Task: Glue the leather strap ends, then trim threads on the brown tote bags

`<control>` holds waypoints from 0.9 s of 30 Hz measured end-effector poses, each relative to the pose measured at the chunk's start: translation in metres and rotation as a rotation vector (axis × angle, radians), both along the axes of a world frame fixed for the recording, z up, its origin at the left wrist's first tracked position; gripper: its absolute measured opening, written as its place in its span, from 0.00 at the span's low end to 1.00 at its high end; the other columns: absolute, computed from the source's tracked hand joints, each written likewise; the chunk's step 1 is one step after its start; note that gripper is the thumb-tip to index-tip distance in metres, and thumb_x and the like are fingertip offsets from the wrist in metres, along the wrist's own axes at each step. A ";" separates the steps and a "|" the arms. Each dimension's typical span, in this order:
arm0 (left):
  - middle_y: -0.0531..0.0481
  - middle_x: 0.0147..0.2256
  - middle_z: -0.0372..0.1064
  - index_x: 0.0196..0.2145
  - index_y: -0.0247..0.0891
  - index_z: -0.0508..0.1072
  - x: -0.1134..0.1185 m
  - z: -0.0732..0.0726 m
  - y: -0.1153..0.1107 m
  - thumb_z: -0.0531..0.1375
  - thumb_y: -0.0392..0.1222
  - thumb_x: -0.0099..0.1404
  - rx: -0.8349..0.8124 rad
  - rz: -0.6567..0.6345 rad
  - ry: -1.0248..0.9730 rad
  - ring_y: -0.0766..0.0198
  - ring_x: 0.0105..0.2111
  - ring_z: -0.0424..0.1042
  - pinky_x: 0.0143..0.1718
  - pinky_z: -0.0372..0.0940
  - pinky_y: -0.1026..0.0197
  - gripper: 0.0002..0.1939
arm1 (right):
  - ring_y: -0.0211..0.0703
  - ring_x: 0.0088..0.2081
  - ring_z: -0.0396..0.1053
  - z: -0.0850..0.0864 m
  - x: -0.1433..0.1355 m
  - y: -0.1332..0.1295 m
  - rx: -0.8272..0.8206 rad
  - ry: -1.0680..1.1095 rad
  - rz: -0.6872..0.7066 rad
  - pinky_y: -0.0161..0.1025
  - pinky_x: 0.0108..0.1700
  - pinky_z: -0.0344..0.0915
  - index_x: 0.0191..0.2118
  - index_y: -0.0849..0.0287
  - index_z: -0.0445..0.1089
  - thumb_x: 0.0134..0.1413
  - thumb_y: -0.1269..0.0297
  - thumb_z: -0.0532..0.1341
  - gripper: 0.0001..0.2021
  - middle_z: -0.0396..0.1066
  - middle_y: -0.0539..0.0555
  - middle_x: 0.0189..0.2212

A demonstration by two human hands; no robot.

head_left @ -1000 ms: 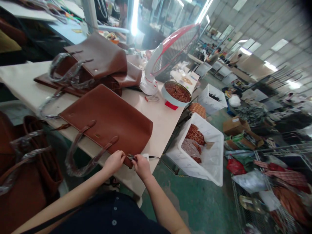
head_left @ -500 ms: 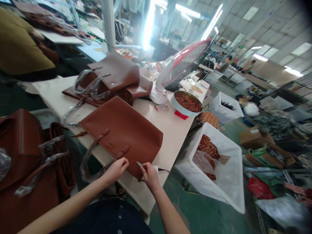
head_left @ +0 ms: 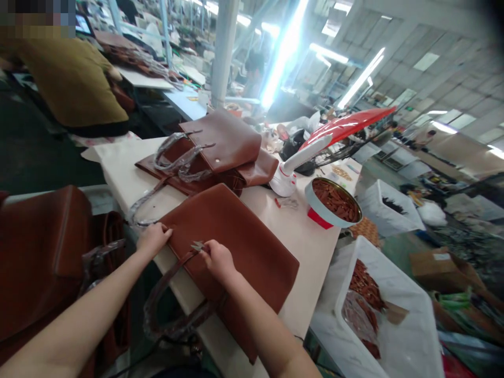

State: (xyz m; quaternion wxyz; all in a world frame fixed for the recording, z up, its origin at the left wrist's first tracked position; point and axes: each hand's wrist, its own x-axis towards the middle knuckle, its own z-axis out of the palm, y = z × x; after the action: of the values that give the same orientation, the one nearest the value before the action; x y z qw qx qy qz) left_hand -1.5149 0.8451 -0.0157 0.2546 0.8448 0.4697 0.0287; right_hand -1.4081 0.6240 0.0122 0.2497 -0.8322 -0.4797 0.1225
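Note:
A brown leather bag [head_left: 244,236] lies flat on the pale table [head_left: 311,273], its plastic-wrapped handle [head_left: 157,310] hanging over the near edge. My left hand [head_left: 153,239] is closed at the bag's upper left edge; what its fingers pinch there is too small to make out. Closed around small metal snips [head_left: 197,245], my right hand [head_left: 219,261] is over the bag, beside the base of the handle. The snips' tips point left, toward my left hand.
More brown bags [head_left: 228,142] lie behind, next to a red and white fan [head_left: 289,170]. A round tin [head_left: 309,197] of brown pieces stands at the table's right. A white bin [head_left: 417,315] is on the right, large bags [head_left: 35,252] on the left. A person [head_left: 74,79] sits at far left.
Both hands have moved left along the bag, from its lower right part to the upper left edge and handle base. The view has shifted, and the fan head has turned.

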 end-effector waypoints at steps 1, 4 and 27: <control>0.40 0.37 0.72 0.33 0.33 0.72 0.002 -0.005 0.006 0.55 0.49 0.60 -0.023 0.001 0.003 0.50 0.40 0.70 0.43 0.62 0.50 0.15 | 0.41 0.36 0.69 -0.004 0.002 0.019 -0.022 -0.016 0.024 0.34 0.36 0.61 0.40 0.55 0.64 0.55 0.61 0.58 0.08 0.72 0.51 0.36; 0.47 0.36 0.71 0.35 0.34 0.71 0.000 -0.016 0.020 0.55 0.48 0.63 -0.104 0.033 -0.010 0.60 0.37 0.70 0.42 0.64 0.51 0.13 | 0.43 0.37 0.69 -0.014 0.005 0.069 -0.081 -0.062 0.079 0.35 0.37 0.61 0.41 0.55 0.63 0.56 0.61 0.58 0.08 0.71 0.52 0.37; 0.47 0.29 0.74 0.32 0.37 0.68 -0.001 -0.006 0.001 0.52 0.43 0.62 -0.910 0.533 -0.719 0.63 0.31 0.75 0.36 0.70 0.61 0.08 | 0.39 0.29 0.68 0.018 -0.009 -0.024 0.345 0.415 -0.300 0.34 0.31 0.64 0.35 0.57 0.63 0.55 0.61 0.56 0.06 0.68 0.49 0.28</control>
State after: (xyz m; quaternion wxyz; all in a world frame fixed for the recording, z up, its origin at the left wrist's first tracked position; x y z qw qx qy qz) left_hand -1.5155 0.8456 -0.0222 0.7140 0.4436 0.5142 0.1705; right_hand -1.4175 0.5996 0.0305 0.4954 -0.7962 -0.3037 0.1684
